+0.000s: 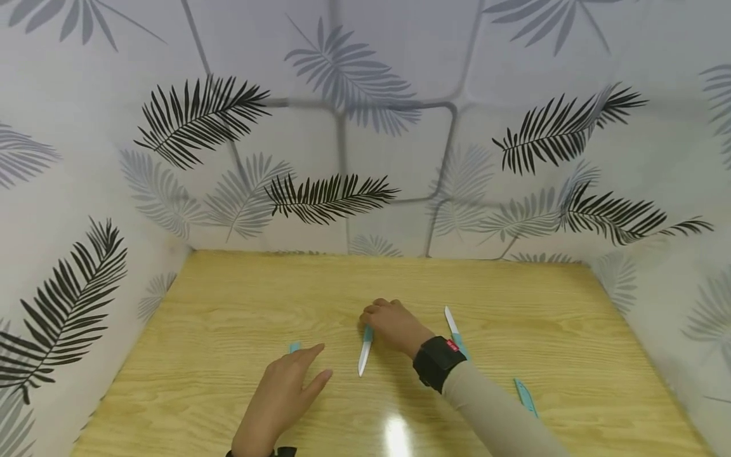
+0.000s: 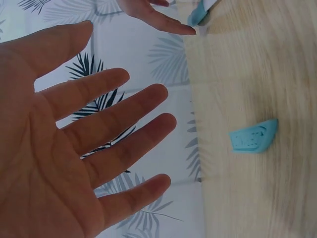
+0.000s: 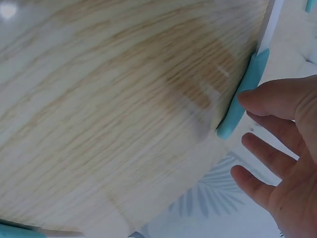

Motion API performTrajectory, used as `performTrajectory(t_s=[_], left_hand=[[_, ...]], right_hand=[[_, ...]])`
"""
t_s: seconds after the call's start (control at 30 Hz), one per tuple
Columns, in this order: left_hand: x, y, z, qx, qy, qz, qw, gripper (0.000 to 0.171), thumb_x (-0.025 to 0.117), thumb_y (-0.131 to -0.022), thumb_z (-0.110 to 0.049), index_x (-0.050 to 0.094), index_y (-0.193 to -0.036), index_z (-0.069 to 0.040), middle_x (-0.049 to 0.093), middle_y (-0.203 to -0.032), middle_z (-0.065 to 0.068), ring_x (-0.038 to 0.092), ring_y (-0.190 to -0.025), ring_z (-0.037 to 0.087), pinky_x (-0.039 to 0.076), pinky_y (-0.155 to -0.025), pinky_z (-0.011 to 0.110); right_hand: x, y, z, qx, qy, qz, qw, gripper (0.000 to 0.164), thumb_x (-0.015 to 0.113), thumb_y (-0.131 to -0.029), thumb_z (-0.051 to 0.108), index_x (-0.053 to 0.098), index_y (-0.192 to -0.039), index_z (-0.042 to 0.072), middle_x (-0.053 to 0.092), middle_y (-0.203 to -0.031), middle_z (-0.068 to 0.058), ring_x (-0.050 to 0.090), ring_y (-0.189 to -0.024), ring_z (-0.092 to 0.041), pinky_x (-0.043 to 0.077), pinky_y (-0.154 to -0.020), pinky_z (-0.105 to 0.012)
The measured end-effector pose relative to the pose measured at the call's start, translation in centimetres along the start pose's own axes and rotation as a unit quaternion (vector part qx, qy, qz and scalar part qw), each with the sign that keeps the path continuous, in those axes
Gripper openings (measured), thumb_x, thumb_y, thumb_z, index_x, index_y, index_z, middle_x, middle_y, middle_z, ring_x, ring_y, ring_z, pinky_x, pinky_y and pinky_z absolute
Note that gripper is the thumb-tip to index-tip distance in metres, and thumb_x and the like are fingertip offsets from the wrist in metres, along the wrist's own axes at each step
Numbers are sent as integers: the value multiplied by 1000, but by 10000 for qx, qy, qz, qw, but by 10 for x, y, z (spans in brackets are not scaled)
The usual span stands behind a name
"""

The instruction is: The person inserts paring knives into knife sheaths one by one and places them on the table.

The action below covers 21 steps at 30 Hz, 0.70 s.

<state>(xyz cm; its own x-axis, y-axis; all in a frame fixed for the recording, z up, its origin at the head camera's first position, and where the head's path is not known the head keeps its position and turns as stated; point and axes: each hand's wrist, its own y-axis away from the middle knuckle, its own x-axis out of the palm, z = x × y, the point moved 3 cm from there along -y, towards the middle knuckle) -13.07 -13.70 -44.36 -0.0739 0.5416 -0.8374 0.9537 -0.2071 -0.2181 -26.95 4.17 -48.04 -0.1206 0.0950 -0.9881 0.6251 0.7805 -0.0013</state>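
Observation:
A small knife (image 1: 364, 352) with a white blade and teal handle lies near the middle of the table, its tip toward the near side. My right hand (image 1: 394, 325) reaches over its handle (image 3: 244, 96), pinching it between thumb and index finger while the other fingers are spread. To the left, my left hand (image 1: 287, 388) hovers with fingers extended and nothing in its palm. Just beyond those fingers lies a short teal blade cover (image 2: 254, 137), mostly hidden by the hand in the head view.
A second knife (image 1: 453, 324) with a teal handle lies right of my right wrist, partly behind it. Another teal cover (image 1: 526, 398) is beside my right forearm. Leaf-patterned cloth (image 1: 388, 152) rises along the back and sides of the wooden table (image 1: 257, 285).

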Motion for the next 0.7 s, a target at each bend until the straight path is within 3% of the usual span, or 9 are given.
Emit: performTrajectory(t_s=[0.2,0.53,0.7], left_hand=[[3,3,5,-171,-77,-8,9998,45,59,-91,-32,56,-126,-4,61,-117,11,55,-107,31,43,-89,50],[0,2,3,-121,-192,-105,9997,45,60,-90,-33,57,-125,-4,61,-118,12,55,-108,32,43,-88,52],[1,1,3,-244,-186,31,9995,45,59,-91,-32,56,-127,-5,59,-120,13,53,-110,34,42,-89,55]], right_hand=[[4,-1,1,-152,194,29,9997,34,72,-80,13,64,-113,17,60,-114,1,51,-109,-19,46,-88,-39],[5,3,0,-316,353,-222,9986,23,71,-81,18,63,-103,18,58,-98,1,52,-93,-17,48,-77,-30],[8,4,0,-439,545,-64,9975,21,67,-85,15,62,-105,13,58,-97,-1,54,-89,-17,49,-76,-27]])
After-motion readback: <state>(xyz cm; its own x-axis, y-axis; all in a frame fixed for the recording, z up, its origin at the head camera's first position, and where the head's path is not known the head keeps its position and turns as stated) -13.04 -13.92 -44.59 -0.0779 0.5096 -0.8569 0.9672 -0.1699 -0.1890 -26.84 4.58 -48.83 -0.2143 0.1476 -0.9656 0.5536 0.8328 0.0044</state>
